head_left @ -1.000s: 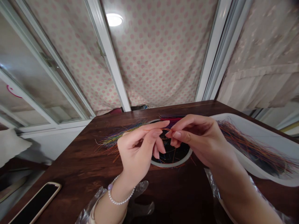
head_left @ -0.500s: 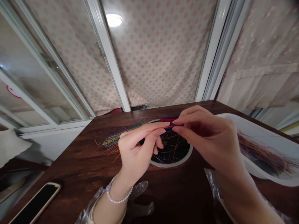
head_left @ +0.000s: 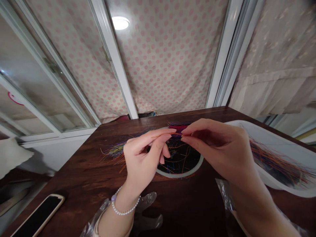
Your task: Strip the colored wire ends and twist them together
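No readable brands or labels. Left hand (head_left: 143, 154) and right hand (head_left: 217, 144), mid-frame, each pinch thin orange wire (head_left: 178, 134) between thumb and index finger, above round dish (head_left: 181, 175). Multicolored strands (head_left: 115, 150) left of dish; white tray (head_left: 274, 185) at right edge of frame, more strands inside. Phone (head_left: 37, 217) lower left. Bare wood of table (head_left: 81, 174) between phone and left strands; far table edge runs below curtain (head_left: 168, 59).

Pink dots pattern the pale curtain (head_left: 170, 56); dark-brown table (head_left: 98, 158).
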The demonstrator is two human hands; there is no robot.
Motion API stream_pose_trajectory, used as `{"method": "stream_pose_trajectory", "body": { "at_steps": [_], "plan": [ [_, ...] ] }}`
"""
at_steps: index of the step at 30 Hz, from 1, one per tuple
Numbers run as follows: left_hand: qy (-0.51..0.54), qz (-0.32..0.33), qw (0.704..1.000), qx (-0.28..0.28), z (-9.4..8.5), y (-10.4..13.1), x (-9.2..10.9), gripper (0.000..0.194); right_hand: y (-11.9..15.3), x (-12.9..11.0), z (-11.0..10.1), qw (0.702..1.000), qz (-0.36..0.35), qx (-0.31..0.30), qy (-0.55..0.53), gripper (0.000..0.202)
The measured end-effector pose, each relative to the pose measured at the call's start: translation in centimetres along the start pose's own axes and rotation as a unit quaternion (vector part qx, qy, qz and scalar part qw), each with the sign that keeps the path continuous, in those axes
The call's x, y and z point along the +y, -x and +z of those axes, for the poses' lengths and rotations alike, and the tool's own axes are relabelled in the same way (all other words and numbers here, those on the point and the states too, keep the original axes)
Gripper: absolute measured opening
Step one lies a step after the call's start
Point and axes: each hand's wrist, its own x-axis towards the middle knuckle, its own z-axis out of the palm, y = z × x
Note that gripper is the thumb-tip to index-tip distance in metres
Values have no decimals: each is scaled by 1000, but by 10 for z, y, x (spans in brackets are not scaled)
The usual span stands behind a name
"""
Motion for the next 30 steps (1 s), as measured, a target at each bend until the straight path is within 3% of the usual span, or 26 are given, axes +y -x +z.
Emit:
{"method": "stream_pose_trajectory", "body": {
  "at_steps": [8, 16, 25, 30],
  "plan": [
    [102, -84, 991, -24, -5, 0, -5, 17, 1, 0, -4, 999, -19, -13, -23, 24],
    [215, -189, 955, -78, -3, -4, -3, 24, -1, 1, -3, 998, -1, -40, -49, 16],
    [179, -144, 967, -106, -3, 0, -6, 18, -3, -2, -4, 993, 48, -79, -72, 5],
    [153, -98, 978, -100, -3, 0, -3, 17, -7, 0, -6, 976, 99, -129, -145, 23]
  ]
}}
